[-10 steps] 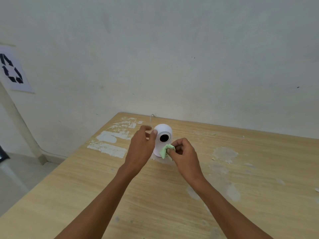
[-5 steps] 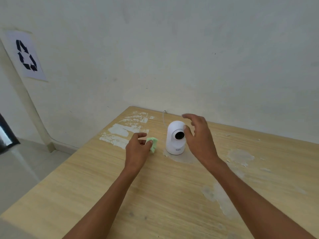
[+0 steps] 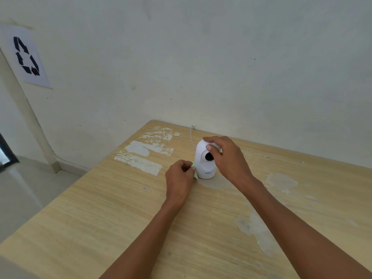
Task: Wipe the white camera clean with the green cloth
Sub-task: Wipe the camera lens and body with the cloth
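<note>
The white camera (image 3: 203,168) stands upright on the wooden table (image 3: 120,208) near the wall, its dark lens facing me. My right hand (image 3: 227,158) grips its rounded head from the top and right side, thumb just above the lens. My left hand (image 3: 179,180) is closed on the green cloth (image 3: 194,173), only a small pale-green edge of which shows between my fingers. The cloth is pressed against the lower left side of the camera's base.
A thin white cable (image 3: 191,133) runs from behind the camera toward the wall. White paint patches (image 3: 141,156) mark the table's left part and pale worn patches (image 3: 280,182) the right. A recycling sign (image 3: 26,57) hangs on the wall at left.
The cloth passed from my right hand to my left. My right hand then closed on the camera's head, and my left hand brought the cloth rightward against the base.
</note>
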{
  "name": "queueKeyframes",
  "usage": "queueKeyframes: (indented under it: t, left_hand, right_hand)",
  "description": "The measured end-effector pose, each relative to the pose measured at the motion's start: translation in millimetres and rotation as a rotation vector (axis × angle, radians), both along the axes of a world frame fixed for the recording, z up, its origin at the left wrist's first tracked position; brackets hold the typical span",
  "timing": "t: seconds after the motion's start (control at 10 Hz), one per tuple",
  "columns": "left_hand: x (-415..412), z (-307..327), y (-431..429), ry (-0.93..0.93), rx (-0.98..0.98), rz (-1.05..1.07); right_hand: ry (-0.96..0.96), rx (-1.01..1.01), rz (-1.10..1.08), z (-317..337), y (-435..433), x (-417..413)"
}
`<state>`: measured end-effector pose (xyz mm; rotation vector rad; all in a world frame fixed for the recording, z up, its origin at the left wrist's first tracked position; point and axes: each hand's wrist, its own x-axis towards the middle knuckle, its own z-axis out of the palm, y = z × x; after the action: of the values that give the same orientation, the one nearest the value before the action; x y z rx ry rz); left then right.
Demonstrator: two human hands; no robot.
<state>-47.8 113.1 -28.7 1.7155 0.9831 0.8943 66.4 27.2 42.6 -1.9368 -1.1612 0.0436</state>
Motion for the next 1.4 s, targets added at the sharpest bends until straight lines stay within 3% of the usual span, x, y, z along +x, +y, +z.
queueKeyframes:
  t: [0.4, 0.7, 1.1, 1.2, 1.4]
  left_hand:
    - [2, 4, -27, -0.033, -0.058, -0.171]
    - [-3, 8, 7, -0.035, -0.009, 0.068]
    - [-14, 7, -9, -0.019, -0.114, -0.195]
    - [-20, 13, -17, -0.147, -0.227, -0.272]
    - [-26, 34, -34, -0.384, -0.481, -0.481]
  right_hand:
    - [-0.006, -0.021, -0.007, 1, 0, 0]
    - [0.010, -0.002, 0.012, -2, -1, 2]
    - [0.022, -0.024, 0.035, 1, -2, 2]
    - [0.041, -0.056, 0.072, 2, -10, 0]
    - [0.117, 0.093, -0.068, -11, -54, -4]
